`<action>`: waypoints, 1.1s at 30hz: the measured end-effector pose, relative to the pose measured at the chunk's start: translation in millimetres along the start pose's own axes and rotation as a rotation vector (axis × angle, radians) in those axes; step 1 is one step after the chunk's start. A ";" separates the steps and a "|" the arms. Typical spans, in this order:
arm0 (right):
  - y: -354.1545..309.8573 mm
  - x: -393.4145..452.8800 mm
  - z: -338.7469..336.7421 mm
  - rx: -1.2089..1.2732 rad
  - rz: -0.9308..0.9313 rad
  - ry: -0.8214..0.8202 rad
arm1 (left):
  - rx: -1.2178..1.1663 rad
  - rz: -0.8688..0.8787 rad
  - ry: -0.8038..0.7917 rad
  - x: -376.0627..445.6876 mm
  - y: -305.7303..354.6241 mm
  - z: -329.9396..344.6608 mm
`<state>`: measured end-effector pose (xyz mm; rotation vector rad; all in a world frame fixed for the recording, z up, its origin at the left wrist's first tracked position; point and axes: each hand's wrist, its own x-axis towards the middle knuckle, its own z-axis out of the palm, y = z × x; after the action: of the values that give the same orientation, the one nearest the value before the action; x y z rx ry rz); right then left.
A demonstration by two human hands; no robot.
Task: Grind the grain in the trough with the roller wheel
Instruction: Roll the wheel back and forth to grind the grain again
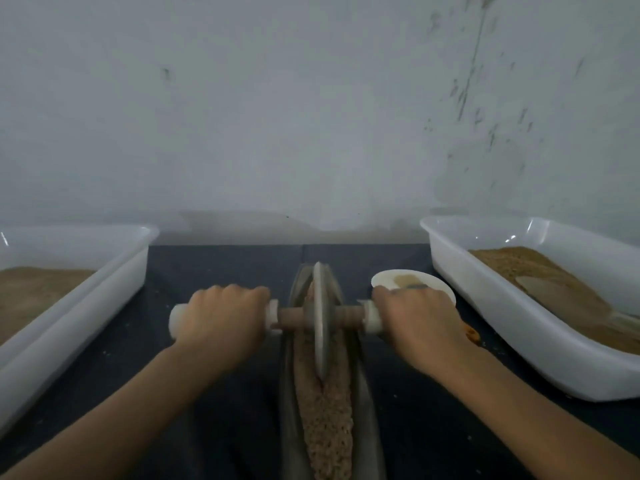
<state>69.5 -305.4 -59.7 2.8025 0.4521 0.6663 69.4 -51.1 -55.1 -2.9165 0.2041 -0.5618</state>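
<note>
The roller wheel (321,320) stands upright on edge in the trough (363,386), its lower rim sunk into the grain (327,420). The trough is a narrow, dark, boat-shaped channel lying on the dark surface (221,271), running from the bottom edge of the view toward the wall (277,116). Its near end is cut off by the frame; its far end is hidden behind the wheel.

A wooden axle (291,318) passes through the wheel hub and carries a white handle sleeve at each end. The left hand (225,317) grips the left handle (178,320), fingers curled over the top and pressed together; only the sleeve ends show past the hand. The right hand (415,317) grips the right handle (372,317) in the same way, covering all but the inner end. The thumbs are out of sight below the handles. Both hands are motion-blurred.

The grain fills the trough as a coarse, tan, clumped strip, parted by a groove just in front of the wheel.

A white bowl (398,277) sits on the surface just beyond the right hand, which hides part of it; its contents are hard to make out. A small orange object (471,332) shows beside the right wrist, mostly hidden. A white tub (519,327) at right holds brown meal and a half-buried scoop-like item (561,299); its right side is cut off. A second white tub (104,282) at left also holds brown meal and is cropped by the frame.
</note>
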 end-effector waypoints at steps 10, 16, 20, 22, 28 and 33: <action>-0.6 -35.0 -19.6 0.032 -0.104 -0.057 | 0.033 0.074 -0.085 -35.6 1.2 -19.1; -3.2 -78.5 -58.2 0.127 -0.205 -0.025 | 0.010 0.122 -0.283 -82.2 -3.7 -50.0; -6.1 -48.7 -41.8 0.045 -0.087 -0.168 | 0.033 0.067 -0.156 -55.9 0.4 -32.6; -5.7 -24.4 -26.7 0.024 -0.046 -0.084 | -0.013 0.010 -0.102 -30.1 -0.2 -13.1; -1.4 29.6 -3.1 0.015 0.014 -0.023 | -0.052 -0.008 0.020 14.6 -2.7 8.3; -4.1 -29.7 -20.4 0.127 -0.022 -0.127 | 0.040 0.124 -0.009 -41.6 2.1 -18.2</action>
<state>33.8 -308.8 -54.9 2.9323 0.5173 0.4660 24.1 -48.7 -53.6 -2.8430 0.3662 -0.5271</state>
